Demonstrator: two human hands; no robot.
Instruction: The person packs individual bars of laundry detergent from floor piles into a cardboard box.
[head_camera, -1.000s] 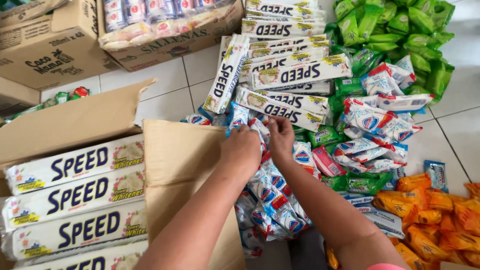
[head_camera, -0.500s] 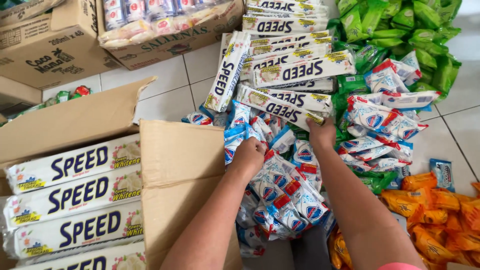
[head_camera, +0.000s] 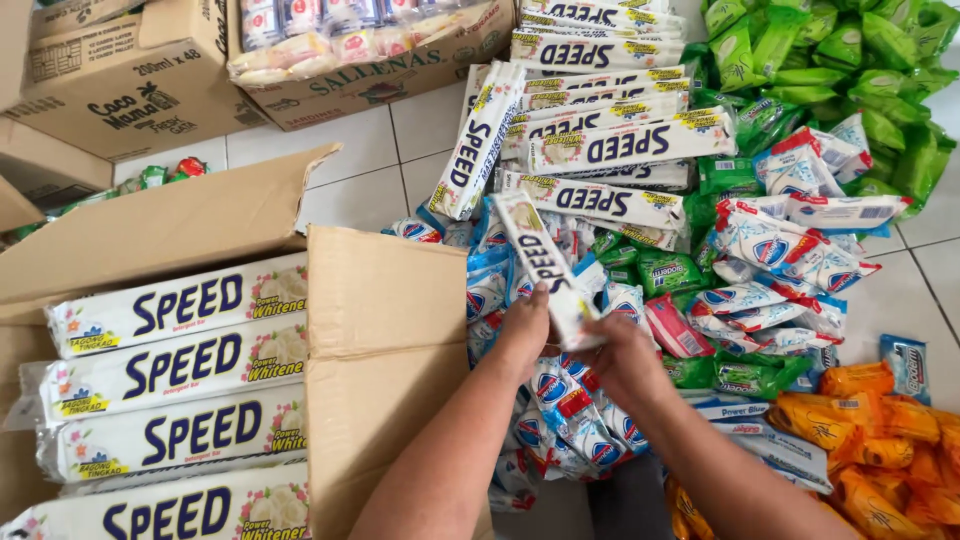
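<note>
**Both hands on one long soap bar above the sachet heap**

Head view: we look down at our two hands meeting over a heap of blue and white sachets (head_camera: 560, 410) on the tiled floor (head_camera: 350, 180). Our left hand (head_camera: 522, 335) and right hand (head_camera: 625, 362) hold one long white wrapped soap bar (head_camera: 545, 265) between them. The bar slants up and away from us, its near end in our grip and its far end pointing at the loose stack of the same bars (head_camera: 600, 130) lying further off on the floor. The fingers of both hands are curled narrow around the bar's near end, the left from the side, the right from below.

To our left stands an open cardboard box (head_camera: 385, 330) with its flap up. Inside it, four of the same bars (head_camera: 180, 375) lie flat, side by side and touching, lengthwise across the box.

We judge the work as partly done: the box shows a tidy layer already in, one bar is in hand near the box's flap, and a good many bars are on the floor stack, some crossed over each other. How deep the box is filled under the top layer we cannot tell.

Around the heap lie green packets (head_camera: 840, 60) at the far right, orange packets (head_camera: 880, 440) at the near right, and more boxes (head_camera: 130, 80) at the far left.
</note>
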